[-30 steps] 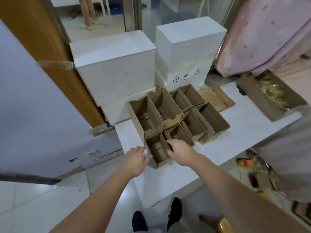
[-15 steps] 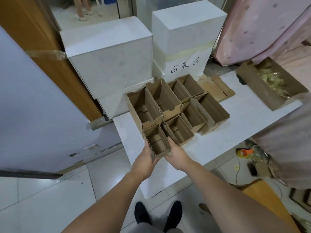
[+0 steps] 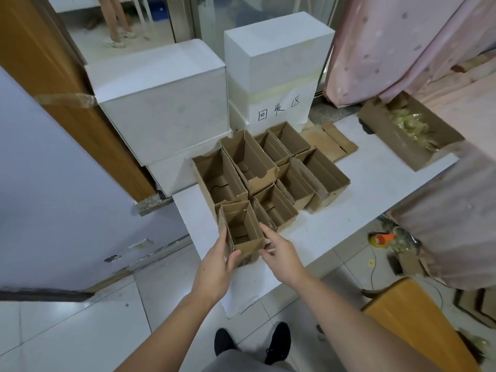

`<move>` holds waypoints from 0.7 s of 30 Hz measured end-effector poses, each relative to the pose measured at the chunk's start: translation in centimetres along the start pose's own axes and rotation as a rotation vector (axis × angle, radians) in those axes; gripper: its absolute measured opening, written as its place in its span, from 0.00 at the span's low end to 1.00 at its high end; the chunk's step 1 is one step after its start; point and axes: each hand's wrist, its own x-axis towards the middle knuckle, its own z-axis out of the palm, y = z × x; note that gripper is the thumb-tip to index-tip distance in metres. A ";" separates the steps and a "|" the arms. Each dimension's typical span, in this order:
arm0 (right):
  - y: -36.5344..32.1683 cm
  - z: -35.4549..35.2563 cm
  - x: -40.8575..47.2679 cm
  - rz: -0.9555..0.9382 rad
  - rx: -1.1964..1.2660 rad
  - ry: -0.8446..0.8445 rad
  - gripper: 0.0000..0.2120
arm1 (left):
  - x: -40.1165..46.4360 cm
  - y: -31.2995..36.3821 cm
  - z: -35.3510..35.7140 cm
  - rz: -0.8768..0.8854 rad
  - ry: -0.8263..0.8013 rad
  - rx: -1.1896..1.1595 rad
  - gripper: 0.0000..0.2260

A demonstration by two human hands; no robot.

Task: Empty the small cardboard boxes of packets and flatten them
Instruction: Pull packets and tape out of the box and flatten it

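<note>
Several small open cardboard boxes (image 3: 271,170) stand packed together on a white low table (image 3: 375,189); the ones I can see into hold no packets. The nearest small box (image 3: 240,226) is between my hands at the table's front. My left hand (image 3: 217,267) grips its left wall and near corner, thumb curled against the front. My right hand (image 3: 281,255) holds its right side, fingers along the wall. A flattened box (image 3: 331,140) lies behind the group. A larger brown box (image 3: 408,132) at the right holds golden packets (image 3: 410,127).
Two big white foam boxes (image 3: 166,103) stand behind the cardboard ones, one with handwriting (image 3: 279,110). A pink curtain (image 3: 402,44) hangs at the right. A tape dispenser (image 3: 383,238) and clutter lie on the tiled floor, beside a wooden stool (image 3: 418,326). Another person's legs (image 3: 115,20) are at the back.
My hands closed on the nearest small box from both sides and drew it toward me, away from the packed group. The view also shifted slightly.
</note>
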 end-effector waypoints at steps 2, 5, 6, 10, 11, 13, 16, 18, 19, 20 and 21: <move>-0.7 -0.1 -0.5 -0.032 0.065 0.021 0.30 | -0.1 0.1 -0.2 0.000 0.014 -0.031 0.32; -1.7 -0.8 -1.3 -0.065 0.143 0.060 0.28 | 0.4 0.4 -0.6 0.026 0.033 -0.074 0.31; -1.9 -1.1 -1.4 -0.068 0.168 0.082 0.27 | 0.7 0.6 -0.7 0.036 0.038 -0.082 0.31; -2.2 -3.0 -2.0 -0.063 0.217 0.189 0.23 | 1.6 3.5 -1.1 0.088 0.054 -0.193 0.34; -2.3 -3.7 -2.2 -0.074 0.214 0.213 0.23 | 1.7 4.6 -1.2 0.109 0.064 -0.218 0.35; -2.7 -5.2 -2.7 -0.109 0.216 0.263 0.24 | 2.1 6.7 -1.1 0.167 0.069 -0.238 0.36; -3.0 -8.0 -3.5 -0.143 0.194 0.337 0.24 | 2.4 9.5 0.0 0.269 0.046 -0.203 0.31; -2.7 -10.3 -4.0 -0.167 0.179 0.380 0.25 | 2.6 11.3 1.2 0.346 0.041 -0.151 0.29; -2.4 -11.5 -4.2 -0.176 0.178 0.407 0.25 | 2.6 12.3 1.9 0.374 0.038 -0.122 0.30; -2.1 -12.7 -4.6 -0.182 0.184 0.437 0.25 | 2.4 13.3 2.7 0.392 0.036 -0.090 0.31; -1.7 -14.0 -5.0 -0.187 0.197 0.463 0.26 | 2.3 14.3 3.5 0.420 0.039 -0.063 0.32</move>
